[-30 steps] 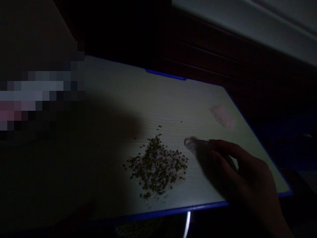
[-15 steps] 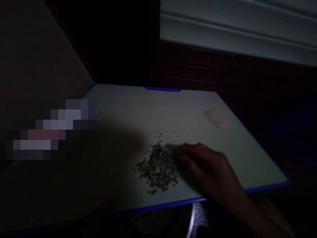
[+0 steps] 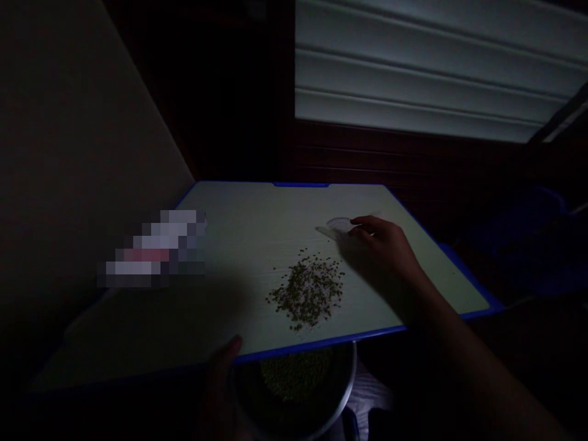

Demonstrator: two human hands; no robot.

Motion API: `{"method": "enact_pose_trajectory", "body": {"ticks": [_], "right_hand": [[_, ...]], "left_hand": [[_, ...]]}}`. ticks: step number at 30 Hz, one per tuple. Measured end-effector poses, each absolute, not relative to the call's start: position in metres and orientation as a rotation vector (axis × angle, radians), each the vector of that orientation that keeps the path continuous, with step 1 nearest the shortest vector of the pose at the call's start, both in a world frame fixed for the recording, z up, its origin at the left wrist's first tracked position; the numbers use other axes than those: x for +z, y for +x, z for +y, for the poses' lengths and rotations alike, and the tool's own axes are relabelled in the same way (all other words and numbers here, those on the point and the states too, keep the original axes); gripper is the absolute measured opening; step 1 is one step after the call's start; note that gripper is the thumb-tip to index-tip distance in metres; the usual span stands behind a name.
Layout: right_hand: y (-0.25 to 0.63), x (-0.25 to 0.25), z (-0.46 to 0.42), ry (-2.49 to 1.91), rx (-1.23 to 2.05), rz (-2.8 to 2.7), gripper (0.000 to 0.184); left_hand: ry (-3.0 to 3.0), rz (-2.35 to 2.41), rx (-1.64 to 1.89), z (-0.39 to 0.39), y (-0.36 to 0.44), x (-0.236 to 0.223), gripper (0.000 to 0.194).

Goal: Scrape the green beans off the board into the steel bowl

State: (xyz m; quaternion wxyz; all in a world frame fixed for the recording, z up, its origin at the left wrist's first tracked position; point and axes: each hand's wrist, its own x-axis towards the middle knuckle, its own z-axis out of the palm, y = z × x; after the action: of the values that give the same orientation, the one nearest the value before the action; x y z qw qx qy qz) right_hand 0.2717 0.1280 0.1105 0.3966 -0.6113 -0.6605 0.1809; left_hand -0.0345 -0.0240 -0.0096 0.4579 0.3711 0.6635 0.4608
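Note:
A heap of small green beans mixed with pale flecks [image 3: 307, 291] lies on a pale board with a blue edge [image 3: 257, 226]. My right hand [image 3: 381, 242] is at the far side of the heap, pinching a translucent plastic card [image 3: 340, 225] whose rounded edge rests near the board. At the board's near edge my left hand [image 3: 220, 386] grips the side of a metal bowl [image 3: 294, 383]. The bowl sits below the edge and holds green beans [image 3: 296, 373], partly in shadow.
A pixelated, unreadable object [image 3: 156, 248] lies at the board's left side. A pale wall [image 3: 82, 153] rises at the left. Dark panelling and a white slatted blind [image 3: 413, 67] stand behind the board.
My right hand and the card have moved from the heap's near right to its far side. The view has tilted down, bringing my left hand and the bowl into sight.

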Motion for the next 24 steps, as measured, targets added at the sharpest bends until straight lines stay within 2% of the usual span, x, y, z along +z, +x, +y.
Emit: {"method": "enact_pose_trajectory", "body": {"ticks": [3, 9, 13, 17, 20, 24], "right_hand": [[0.271, 0.108, 0.142, -1.531, 0.447, -1.696, 0.035], [0.252, 0.103, 0.129, -1.449, 0.491, -1.798, 0.035], [0.256, 0.102, 0.111, -1.489, 0.457, -1.739, 0.035], [0.263, 0.098, 0.096, -1.55, 0.445, -1.69, 0.037], [0.263, 0.094, 0.088, -1.551, 0.477, -1.679, 0.036], [0.263, 0.09, 0.086, -1.569, 0.483, -1.615, 0.039]], "left_hand": [[0.901, 1.69, 1.271, -0.024, -0.031, -0.008, 0.073], [0.98, 1.602, 1.135, -0.023, -0.027, 0.005, 0.087], [0.754, 1.56, 1.164, -0.022, -0.026, 0.009, 0.095], [0.851, 1.531, 1.185, -0.023, -0.026, -0.001, 0.087], [0.788, 1.532, 1.346, -0.023, -0.02, -0.008, 0.078], [0.569, 1.611, 1.429, -0.017, -0.005, 0.011, 0.084]]}}
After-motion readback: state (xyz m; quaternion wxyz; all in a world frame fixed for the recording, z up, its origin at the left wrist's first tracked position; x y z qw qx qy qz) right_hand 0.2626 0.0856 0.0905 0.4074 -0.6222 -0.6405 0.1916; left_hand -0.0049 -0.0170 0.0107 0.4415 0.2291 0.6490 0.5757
